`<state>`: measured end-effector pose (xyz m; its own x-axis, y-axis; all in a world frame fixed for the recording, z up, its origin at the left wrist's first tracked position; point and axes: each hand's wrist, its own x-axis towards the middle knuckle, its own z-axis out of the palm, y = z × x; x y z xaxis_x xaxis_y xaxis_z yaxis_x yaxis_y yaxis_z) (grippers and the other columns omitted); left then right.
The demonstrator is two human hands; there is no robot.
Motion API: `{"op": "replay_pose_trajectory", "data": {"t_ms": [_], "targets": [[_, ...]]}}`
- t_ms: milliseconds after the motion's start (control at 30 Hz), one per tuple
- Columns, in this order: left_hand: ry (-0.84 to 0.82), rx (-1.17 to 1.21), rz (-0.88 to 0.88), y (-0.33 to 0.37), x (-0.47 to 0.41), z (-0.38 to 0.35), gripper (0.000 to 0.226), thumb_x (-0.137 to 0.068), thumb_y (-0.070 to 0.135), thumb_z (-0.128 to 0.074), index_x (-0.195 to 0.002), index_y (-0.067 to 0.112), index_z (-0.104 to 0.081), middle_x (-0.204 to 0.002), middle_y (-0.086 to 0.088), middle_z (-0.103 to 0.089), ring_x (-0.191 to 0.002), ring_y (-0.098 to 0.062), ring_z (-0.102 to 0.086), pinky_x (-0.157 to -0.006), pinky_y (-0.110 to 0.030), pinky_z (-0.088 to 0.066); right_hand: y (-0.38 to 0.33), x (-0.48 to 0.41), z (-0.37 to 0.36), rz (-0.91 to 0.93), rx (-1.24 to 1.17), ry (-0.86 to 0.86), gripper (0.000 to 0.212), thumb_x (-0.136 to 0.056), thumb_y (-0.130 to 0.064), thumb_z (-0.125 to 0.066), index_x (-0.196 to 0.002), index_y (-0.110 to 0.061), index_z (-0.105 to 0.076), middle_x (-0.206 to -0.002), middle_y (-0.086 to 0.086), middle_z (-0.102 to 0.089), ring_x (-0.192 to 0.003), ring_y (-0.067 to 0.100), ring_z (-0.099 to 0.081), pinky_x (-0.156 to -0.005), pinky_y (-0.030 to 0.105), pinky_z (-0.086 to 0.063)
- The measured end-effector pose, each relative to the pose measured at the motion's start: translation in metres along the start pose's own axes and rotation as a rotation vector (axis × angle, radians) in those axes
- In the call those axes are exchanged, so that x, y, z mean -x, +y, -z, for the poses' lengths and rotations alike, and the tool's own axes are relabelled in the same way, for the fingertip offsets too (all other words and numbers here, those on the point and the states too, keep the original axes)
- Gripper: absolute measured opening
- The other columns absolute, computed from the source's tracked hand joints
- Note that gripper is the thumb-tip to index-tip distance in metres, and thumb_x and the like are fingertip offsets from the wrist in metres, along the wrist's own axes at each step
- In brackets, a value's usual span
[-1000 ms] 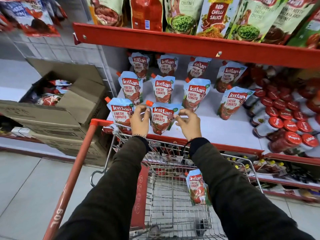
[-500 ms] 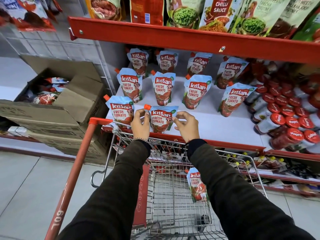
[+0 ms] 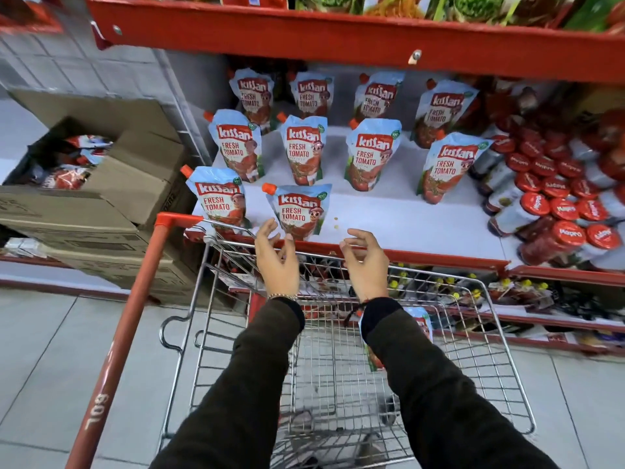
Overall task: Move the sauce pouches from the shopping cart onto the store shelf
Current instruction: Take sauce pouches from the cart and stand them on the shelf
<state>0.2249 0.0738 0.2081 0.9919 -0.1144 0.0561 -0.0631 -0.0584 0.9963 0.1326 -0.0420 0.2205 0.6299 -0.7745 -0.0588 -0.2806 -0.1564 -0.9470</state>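
Note:
Several blue-and-red tomato sauce pouches stand in rows on the white store shelf [image 3: 399, 218]. The nearest pouch [image 3: 299, 211] stands upright at the shelf's front edge. My left hand [image 3: 275, 262] hovers just below it, fingers spread, empty. My right hand [image 3: 365, 262] is level with it to the right, fingers loosely curled and apart, also empty. Both hands are over the far rim of the wire shopping cart [image 3: 490, 350]. One pouch [image 3: 421, 324] stands in the cart, mostly hidden behind my right sleeve.
Red-lidded jars [image 3: 558, 204] lie stacked on the shelf's right side. An open cardboard box [image 3: 101, 184] with packets sits left of the shelf. The cart's red handle [image 3: 128, 326] runs along the left. An upper red shelf [image 3: 338, 32] overhangs the pouches.
Both hands have let go of the front pouch and drawn back toward the cart; the pouch now stands alone on the shelf edge.

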Motion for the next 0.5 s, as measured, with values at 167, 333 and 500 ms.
{"op": "replay_pose_trajectory", "data": {"t_ms": [167,333,500], "targets": [[-0.123,-0.195,-0.038,-0.046,0.068,-0.018,0.028,-0.097,0.016,-0.052,-0.125,0.019,-0.055,-0.122,0.003,-0.058,-0.11,-0.008,-0.058,-0.091,-0.022,-0.052,0.065,0.034,0.033,-0.108,0.044,-0.004,0.024,-0.094,-0.015,-0.062,-0.117,-0.019,-0.062,-0.096,-0.012,-0.068,-0.081,-0.012,-0.062,-0.078,0.011,-0.048],[-0.354,-0.347,0.084,-0.091,0.125,-0.043,0.025,-0.099,0.021,-0.05,-0.124,0.019,-0.057,-0.126,0.0,-0.059,-0.111,-0.018,-0.058,-0.093,-0.029,-0.049,0.128,0.052,0.073,-0.233,0.107,0.023,0.018,-0.095,-0.016,-0.061,-0.112,-0.016,-0.063,-0.108,0.0,-0.069,-0.092,0.005,-0.063,-0.087,0.028,-0.053],[-0.5,-0.42,0.242,-0.126,0.156,-0.074,0.028,-0.098,0.019,-0.052,-0.124,0.011,-0.057,-0.125,-0.011,-0.062,-0.112,-0.025,-0.058,-0.096,-0.036,-0.05,0.183,0.051,0.108,-0.322,0.218,0.021,0.018,-0.092,-0.01,-0.063,-0.11,-0.008,-0.067,-0.105,0.011,-0.073,-0.083,0.015,-0.065,-0.073,0.021,-0.055]]}}
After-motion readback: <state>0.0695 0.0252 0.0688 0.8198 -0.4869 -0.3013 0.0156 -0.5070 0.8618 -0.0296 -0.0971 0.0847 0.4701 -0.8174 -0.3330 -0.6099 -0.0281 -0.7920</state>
